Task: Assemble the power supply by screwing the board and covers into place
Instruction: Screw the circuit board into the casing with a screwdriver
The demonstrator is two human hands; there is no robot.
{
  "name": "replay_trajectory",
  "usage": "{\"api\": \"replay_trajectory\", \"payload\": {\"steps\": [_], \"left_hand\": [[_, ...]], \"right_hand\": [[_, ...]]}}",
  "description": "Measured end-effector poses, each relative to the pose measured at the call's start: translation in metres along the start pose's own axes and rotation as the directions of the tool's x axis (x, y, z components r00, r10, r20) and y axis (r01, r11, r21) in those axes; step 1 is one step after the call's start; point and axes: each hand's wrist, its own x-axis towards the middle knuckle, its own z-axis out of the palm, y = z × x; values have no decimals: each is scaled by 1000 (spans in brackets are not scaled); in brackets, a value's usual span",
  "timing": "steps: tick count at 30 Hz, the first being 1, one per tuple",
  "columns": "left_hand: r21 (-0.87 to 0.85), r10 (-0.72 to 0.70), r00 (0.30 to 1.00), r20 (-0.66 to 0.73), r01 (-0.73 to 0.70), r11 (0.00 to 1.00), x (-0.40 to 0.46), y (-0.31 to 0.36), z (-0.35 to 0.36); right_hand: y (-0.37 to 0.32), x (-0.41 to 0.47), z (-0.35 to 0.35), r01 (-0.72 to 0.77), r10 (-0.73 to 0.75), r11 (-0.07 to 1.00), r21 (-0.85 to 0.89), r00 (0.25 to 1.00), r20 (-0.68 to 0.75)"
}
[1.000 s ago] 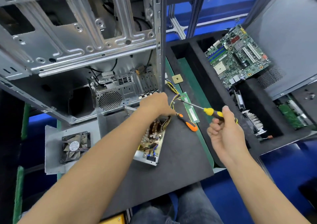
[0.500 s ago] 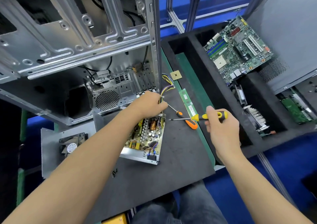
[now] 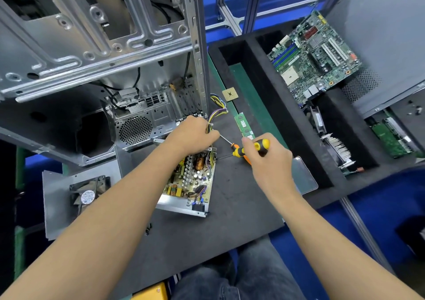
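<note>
Swinging my right hand (image 3: 266,161) leftward, fingers curled round the screwdriver (image 3: 253,149), I near the board (image 3: 190,180) while my left hand (image 3: 195,136) grips its wires (image 3: 217,115).

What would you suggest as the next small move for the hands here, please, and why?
Probably ease the yellow-and-black screwdriver tip down onto a screw at the near corner of the open power supply board. The right hand grips its handle with the shaft aimed at that corner, while the left hand holds the wire bundle aside.
</note>
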Motion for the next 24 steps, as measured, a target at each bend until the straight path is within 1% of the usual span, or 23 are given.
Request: {"api": "replay_trajectory", "payload": {"steps": [4, 15, 24], "left_hand": [[-8, 1, 1000, -7, -1, 1000, 0, -1, 1], [-54, -9, 1000, -4, 8, 998, 0, 0, 1], [-68, -17, 1000, -13, 16, 998, 1, -1, 2]], "right_hand": [[2, -1, 3, 18, -18, 1000, 7, 1000, 3], [-1, -2, 6, 65, -61, 997, -44, 995, 83], [-5, -2, 5, 152, -143, 986, -75, 984, 105]]}}
